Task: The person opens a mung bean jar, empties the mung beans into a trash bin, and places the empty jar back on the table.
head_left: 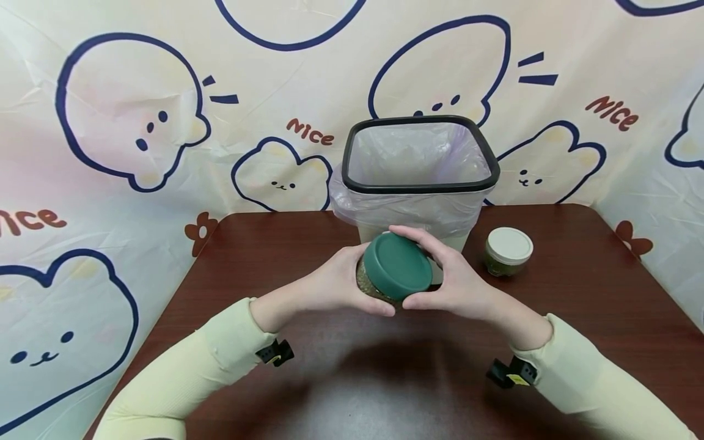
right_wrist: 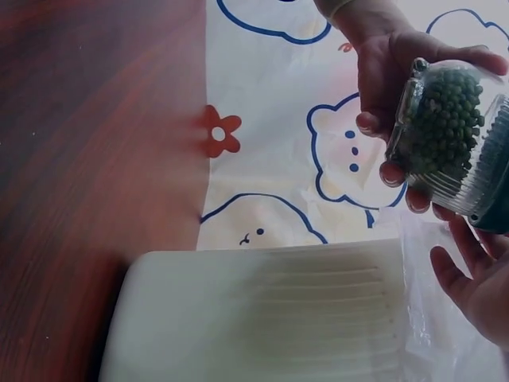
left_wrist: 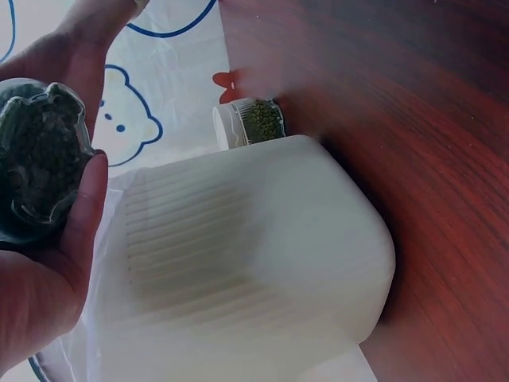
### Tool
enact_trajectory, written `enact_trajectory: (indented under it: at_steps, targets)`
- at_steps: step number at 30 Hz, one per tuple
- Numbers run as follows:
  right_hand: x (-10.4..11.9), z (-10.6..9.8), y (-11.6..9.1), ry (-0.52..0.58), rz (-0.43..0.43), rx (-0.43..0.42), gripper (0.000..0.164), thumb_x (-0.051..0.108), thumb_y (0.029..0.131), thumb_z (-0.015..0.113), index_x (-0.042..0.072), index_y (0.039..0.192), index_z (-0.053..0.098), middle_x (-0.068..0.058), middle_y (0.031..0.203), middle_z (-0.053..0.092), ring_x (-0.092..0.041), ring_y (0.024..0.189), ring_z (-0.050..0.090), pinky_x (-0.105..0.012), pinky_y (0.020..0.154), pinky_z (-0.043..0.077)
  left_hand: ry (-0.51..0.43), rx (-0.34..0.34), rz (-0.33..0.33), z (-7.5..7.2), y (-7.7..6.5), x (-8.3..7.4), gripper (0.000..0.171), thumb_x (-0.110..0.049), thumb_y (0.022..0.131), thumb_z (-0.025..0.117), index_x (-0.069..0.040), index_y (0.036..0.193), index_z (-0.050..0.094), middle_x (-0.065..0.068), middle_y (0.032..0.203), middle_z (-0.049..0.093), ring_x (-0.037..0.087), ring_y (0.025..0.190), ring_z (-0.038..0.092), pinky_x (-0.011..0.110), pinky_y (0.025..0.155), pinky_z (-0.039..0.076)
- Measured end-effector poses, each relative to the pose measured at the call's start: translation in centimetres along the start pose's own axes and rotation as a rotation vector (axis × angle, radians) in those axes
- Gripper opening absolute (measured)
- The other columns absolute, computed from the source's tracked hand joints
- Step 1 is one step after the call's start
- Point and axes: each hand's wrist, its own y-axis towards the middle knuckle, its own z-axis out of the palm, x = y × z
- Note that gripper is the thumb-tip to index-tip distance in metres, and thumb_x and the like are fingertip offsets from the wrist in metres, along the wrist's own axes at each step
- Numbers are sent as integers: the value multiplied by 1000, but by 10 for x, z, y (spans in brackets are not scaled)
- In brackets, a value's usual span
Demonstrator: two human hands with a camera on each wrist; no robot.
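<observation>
Held up in front of the bin is a clear jar (right_wrist: 445, 127) filled with small round green beans, topped with a dark green lid (head_left: 398, 265). It is tilted, its base facing away from the head camera. My left hand (head_left: 342, 282) grips the jar's glass side, fingers curled beneath and thumb along the near side. From the right, my right hand (head_left: 452, 278) spans the lid's rim with thumb and fingers. The left wrist view shows the jar's base (left_wrist: 48, 151) between both hands.
A pale waste bin (head_left: 418, 214) with a black rim and plastic liner stands just beyond my hands. To its right, a small white-lidded jar (head_left: 508, 247) with green contents sits on the dark wooden table (head_left: 264, 256). A cartoon-printed cloth (head_left: 308, 79) hangs behind.
</observation>
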Motion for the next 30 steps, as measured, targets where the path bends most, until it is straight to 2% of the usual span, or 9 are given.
enact_trajectory:
  at_steps: [5,9,14,18,25,30]
  targets:
    - [-2,1,0,10,-8,10,83,17,70,77,20,139,30,2,137,35,-18,118,38,-34,93,35,6,-8,-19,0,-1,-6,66,-16,67,79,-13,124,44,-4,111,55,12,99,52,32,84,44]
    - [-1,0,1,1,-9,4,82,16,72,76,19,139,29,3,137,34,-18,118,38,-36,93,35,31,-40,-37,1,-2,-8,67,-17,67,79,-13,124,44,-4,110,55,11,99,52,31,84,44]
    - [3,2,2,-56,28,-63,83,16,73,75,18,140,27,5,137,35,-14,120,35,-44,93,32,116,-146,-27,2,-1,-5,71,-32,64,81,-20,124,44,-8,109,56,8,97,53,29,82,45]
    - [7,5,2,-100,78,-129,83,19,73,75,18,140,27,6,137,36,-11,120,35,-44,92,32,181,-211,-59,5,0,-7,73,-39,62,80,-21,123,45,-10,107,56,6,94,53,27,80,45]
    - [12,12,3,-191,135,-180,79,25,71,77,19,137,34,7,129,40,-11,110,41,-39,87,37,202,-222,-101,7,0,-8,73,-43,60,80,-22,122,46,-11,105,56,6,93,53,28,78,46]
    - [11,11,3,-166,128,-168,77,24,69,78,19,135,37,7,125,42,-11,108,43,-40,87,37,186,-204,-95,6,-1,-7,73,-42,61,80,-22,122,45,-11,105,56,7,93,54,28,78,46]
